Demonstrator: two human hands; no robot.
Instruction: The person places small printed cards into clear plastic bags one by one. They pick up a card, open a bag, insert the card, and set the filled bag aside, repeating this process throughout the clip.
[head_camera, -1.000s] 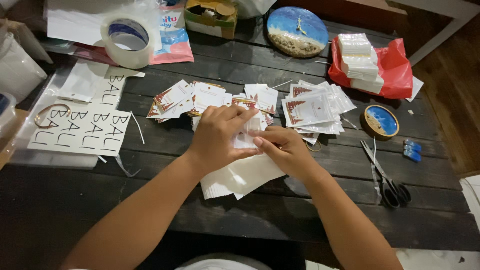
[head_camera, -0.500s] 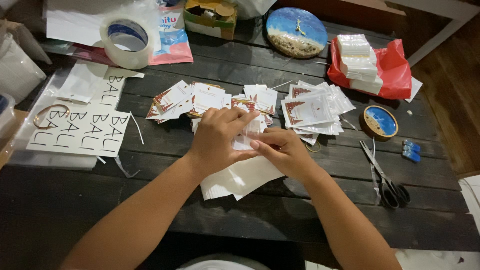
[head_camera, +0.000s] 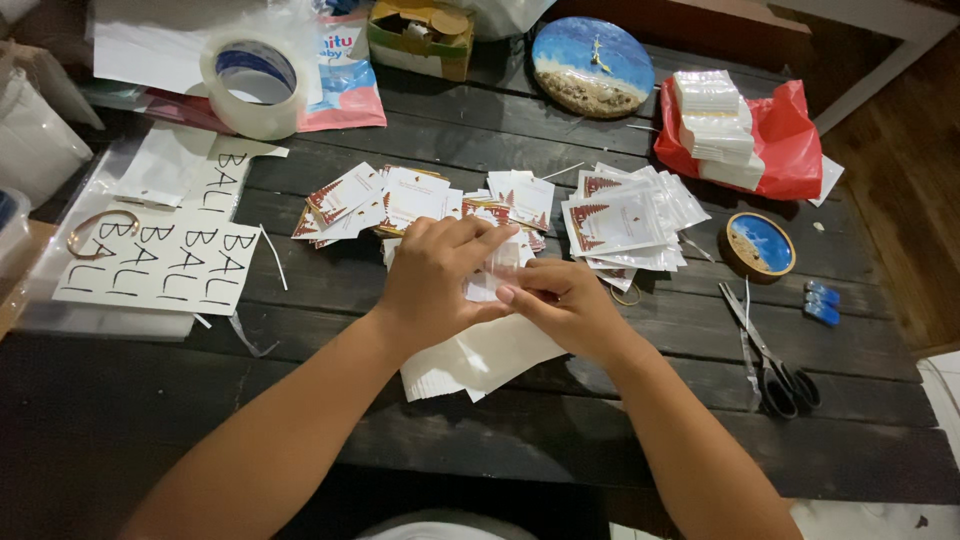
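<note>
- Warm indoor light falls from above, bright on the white cards (head_camera: 620, 215) and tape (head_camera: 255, 85).
- The dark table (head_camera: 500, 440) dims toward the near edge.
- Focus is sharp mid-frame; the corners bend slightly.

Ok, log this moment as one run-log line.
left hand: pinching small clear sleeve | right hand: pinching same sleeve | under hands: white paper stack | right: scissors | surface: dark wooden table
</note>
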